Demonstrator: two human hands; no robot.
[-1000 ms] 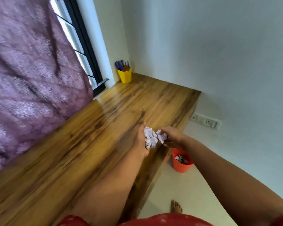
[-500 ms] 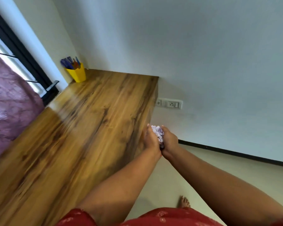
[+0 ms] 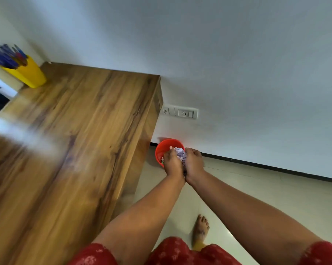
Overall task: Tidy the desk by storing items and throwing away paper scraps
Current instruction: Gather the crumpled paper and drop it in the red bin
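Note:
My left hand [image 3: 172, 163] and my right hand [image 3: 194, 163] are cupped together around a wad of pale lilac paper scraps [image 3: 180, 154]. The hands hang off the desk's right side, directly above a small red bin [image 3: 164, 147] that stands on the floor against the wall. Some scraps of mixed colour lie inside the bin, mostly hidden by my hands. The wooden desk [image 3: 81, 134] fills the left of the view.
A yellow cup [image 3: 28, 73] full of blue and red pens stands at the desk's far left corner. A wall socket plate [image 3: 181, 112] sits above the bin. My bare foot [image 3: 200, 229] rests on the tiled floor.
Both hands have carried the paper scraps off the desk edge, rightwards and down, to above the red bin. The view has swung right, so the curtain and window have left the frame.

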